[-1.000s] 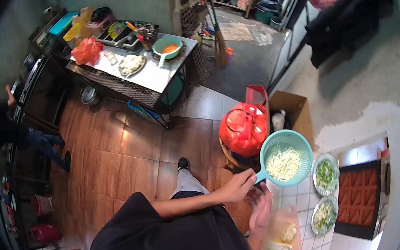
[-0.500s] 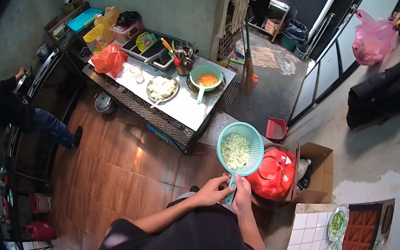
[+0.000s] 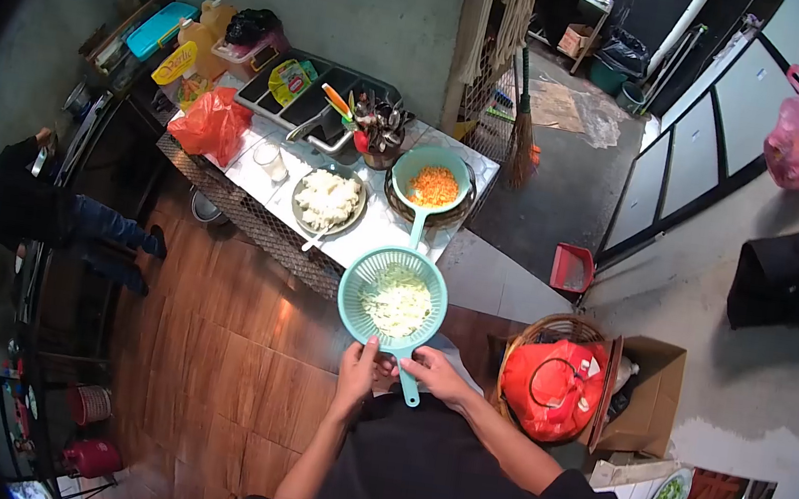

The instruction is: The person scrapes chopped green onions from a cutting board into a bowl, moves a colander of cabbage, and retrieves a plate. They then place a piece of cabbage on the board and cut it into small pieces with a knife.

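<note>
A light green strainer (image 3: 353,296) with pale shredded vegetable (image 3: 399,302) in it is held in front of my body, its handle pointing toward me. My left hand (image 3: 358,370) grips the near left rim. My right hand (image 3: 437,374) holds the strainer where the handle joins the rim. Beyond it, on the white-topped table (image 3: 261,193), a second green strainer (image 3: 418,224) holds chopped orange pieces (image 3: 434,186). To its left is a plate of white food (image 3: 327,201) with a spoon on it.
A co-worker (image 3: 27,201) stands at the far left counter. The table also bears a utensil holder (image 3: 381,136), a black tray (image 3: 285,125) and a red bag (image 3: 211,126). A basket with a red bundle (image 3: 553,389) and a cardboard box (image 3: 648,395) stand at right.
The strainer and both my hands have moved left, closer to the table. The view has turned, and my left hand has shifted from the handle to the rim.
</note>
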{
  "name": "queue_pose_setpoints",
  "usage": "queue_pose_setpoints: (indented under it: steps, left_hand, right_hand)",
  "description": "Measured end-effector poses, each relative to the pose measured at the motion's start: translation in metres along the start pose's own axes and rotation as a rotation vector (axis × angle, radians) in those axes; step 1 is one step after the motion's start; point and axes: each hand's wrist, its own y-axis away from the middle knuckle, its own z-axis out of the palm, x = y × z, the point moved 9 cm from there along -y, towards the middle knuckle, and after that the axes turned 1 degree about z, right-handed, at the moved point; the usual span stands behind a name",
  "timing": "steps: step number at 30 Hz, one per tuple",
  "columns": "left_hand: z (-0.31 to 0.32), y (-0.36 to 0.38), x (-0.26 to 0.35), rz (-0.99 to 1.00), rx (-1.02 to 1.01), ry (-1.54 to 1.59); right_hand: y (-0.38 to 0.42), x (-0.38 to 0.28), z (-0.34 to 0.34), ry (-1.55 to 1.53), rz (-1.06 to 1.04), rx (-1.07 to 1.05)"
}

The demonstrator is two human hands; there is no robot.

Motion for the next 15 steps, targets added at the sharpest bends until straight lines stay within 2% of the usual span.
queue_pose_setpoints:
  steps: [2, 3, 5, 6, 9, 10, 12, 13, 15]
  left_hand:
    - [-0.002, -0.025, 0.004, -0.010, 0.044, 0.019]
    - [-0.006, -0.036, 0.007, -0.032, 0.119, 0.015]
    - [-0.009, -0.052, 0.012, -0.065, 0.205, 0.007]
    - [-0.012, -0.058, 0.013, -0.069, 0.255, -0.003]
    - [-0.014, -0.073, 0.014, -0.075, 0.362, 0.001]
    - [-0.022, -0.077, 0.009, -0.089, 0.431, 0.031]
    - [-0.028, -0.077, 0.011, -0.114, 0.497, 0.068]
    - [-0.029, -0.078, 0.010, -0.126, 0.510, 0.072]
    - [-0.030, -0.081, 0.009, -0.148, 0.547, 0.066]
  right_hand:
    - [-0.036, -0.020, -0.006, 0.407, -0.127, -0.123]
    - [-0.054, -0.029, -0.017, 0.404, -0.117, -0.131]
    - [-0.091, -0.029, -0.047, 0.510, 0.130, -0.141]
    - [-0.109, -0.042, -0.069, 0.541, 0.101, -0.027]
    - [-0.170, -0.070, -0.118, 0.132, 0.029, 0.176]
    - [-0.188, -0.076, -0.122, 0.130, 0.048, 0.170]
    - [-0.211, -0.076, -0.147, 0.063, 0.149, 0.429]
    - [-0.222, -0.073, -0.150, 0.068, 0.164, 0.422]
    - [-0.247, -0.066, -0.134, -0.355, 0.248, 0.234]
